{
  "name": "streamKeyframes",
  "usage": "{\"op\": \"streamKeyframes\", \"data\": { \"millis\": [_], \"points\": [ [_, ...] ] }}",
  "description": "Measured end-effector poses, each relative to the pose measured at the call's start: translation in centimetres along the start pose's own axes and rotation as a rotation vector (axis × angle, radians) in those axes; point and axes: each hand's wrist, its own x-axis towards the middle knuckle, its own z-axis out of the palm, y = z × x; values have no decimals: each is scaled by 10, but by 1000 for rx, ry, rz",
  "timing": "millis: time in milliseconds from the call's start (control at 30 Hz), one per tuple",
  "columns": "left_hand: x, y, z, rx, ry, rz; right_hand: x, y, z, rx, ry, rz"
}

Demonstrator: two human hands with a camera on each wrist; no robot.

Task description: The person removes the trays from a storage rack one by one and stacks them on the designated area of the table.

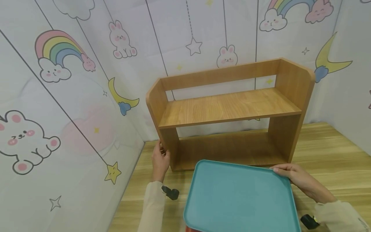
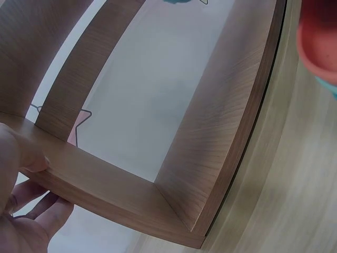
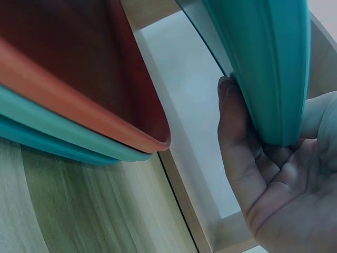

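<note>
A two-tier wooden shelf point(image 1: 229, 108) stands at the back of the table. My left hand point(image 1: 160, 163) grips the lower part of its left side panel point(image 2: 110, 182), with the thumb on one face and the fingers round the other. A teal rectangular tray point(image 1: 242, 196) is in front of the shelf, and my right hand point(image 1: 302, 181) holds its far right corner. From the right wrist view, thumb and fingers close round the tray's rim point(image 3: 274, 79). Below that tray lies a stack with an orange-red tray point(image 3: 87, 100) on top.
Under the orange-red tray are a mint tray point(image 3: 68, 124) and a teal one point(image 3: 58, 150), resting on the wood-grain table point(image 1: 333, 154). A cloth wall with cartoon prints point(image 1: 95, 135) rises close by on the left and behind the shelf. Dark wrist cameras point(image 1: 171, 192) sit on both wrists.
</note>
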Motion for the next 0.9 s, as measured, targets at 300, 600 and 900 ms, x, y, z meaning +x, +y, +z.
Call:
{"op": "streamKeyframes", "data": {
  "millis": [300, 600, 900],
  "points": [
    [0, 1, 0, 8, 3, 3, 3, 3, 3, 24, -82, -107],
    [0, 1, 0, -4, 8, 6, 7, 5, 7, 0, -112, -116],
    [0, 0, 0, -8, 4, -8, 5, 11, 14, 37, -120, -101]
  ]
}}
